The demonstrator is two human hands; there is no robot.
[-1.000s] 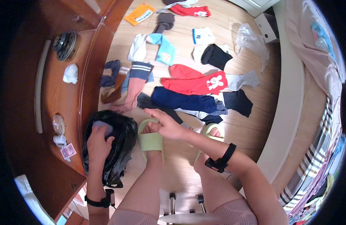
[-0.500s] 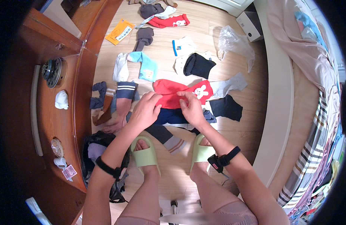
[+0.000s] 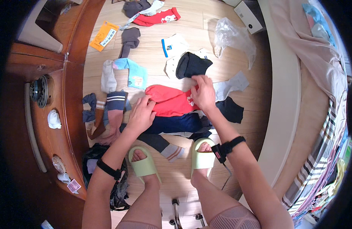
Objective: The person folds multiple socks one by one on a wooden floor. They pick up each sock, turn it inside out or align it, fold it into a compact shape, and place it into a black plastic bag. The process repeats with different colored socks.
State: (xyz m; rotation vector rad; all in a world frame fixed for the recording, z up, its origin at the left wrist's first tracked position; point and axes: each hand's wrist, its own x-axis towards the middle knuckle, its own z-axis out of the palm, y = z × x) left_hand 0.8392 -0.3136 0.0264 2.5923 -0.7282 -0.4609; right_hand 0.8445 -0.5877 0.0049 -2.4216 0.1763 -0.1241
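A red sock (image 3: 170,105) with a white rabbit pattern lies across the pile in front of me. My left hand (image 3: 142,113) grips the sock's left end with curled fingers. At the other end, my right hand (image 3: 204,93) pinches the upper edge and partly covers the rabbit. Beneath the red sock is a dark navy sock (image 3: 176,124), with a grey striped sock (image 3: 160,144) nearer my feet. A black sock (image 3: 192,65) rests just beyond my right hand, and a light grey sock (image 3: 232,84) and another black sock (image 3: 231,109) are to its right.
More socks lie farther off and left, including a blue one (image 3: 136,74) and a red one (image 3: 157,17). An orange package (image 3: 104,36), a clear plastic bag (image 3: 235,40) and a white box (image 3: 249,17) are on the floor. A black bag (image 3: 118,192) stands beside my left foot.
My right hand has moved up and right along the red sock to its rabbit end. The left hand stays at the left end. The whole view has shifted slightly.
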